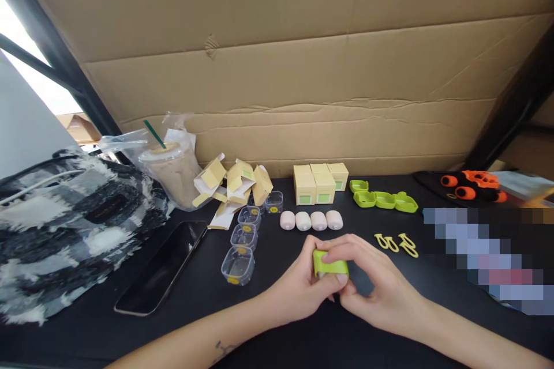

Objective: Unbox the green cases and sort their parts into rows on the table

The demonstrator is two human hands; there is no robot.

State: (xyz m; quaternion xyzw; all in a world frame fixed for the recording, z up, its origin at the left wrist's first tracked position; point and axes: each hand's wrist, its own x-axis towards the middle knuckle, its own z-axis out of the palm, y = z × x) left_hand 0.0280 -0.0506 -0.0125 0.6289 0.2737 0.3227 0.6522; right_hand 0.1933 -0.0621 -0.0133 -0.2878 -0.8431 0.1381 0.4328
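Both my hands meet over the black table (pixel 285 328) around one small lime-green case (pixel 329 265). My left hand (pixel 298 287) grips it from the left and below. My right hand (pixel 372 285) pinches it from the right, fingers laid over its top. Just beyond my hands lies a row of several pale pink oval pieces (pixel 311 220). Several yellow clips (pixel 396 243) lie to the right of my right hand.
Several clear plastic cases (pixel 243 242), a dark phone (pixel 162 268), an iced drink cup (pixel 172 170), opened and closed small yellow boxes (pixel 319 183), green cases (pixel 383 198), orange parts (pixel 471 184), a black-and-white bag (pixel 64 230) at left. A cardboard wall (pixel 303 69) stands behind.
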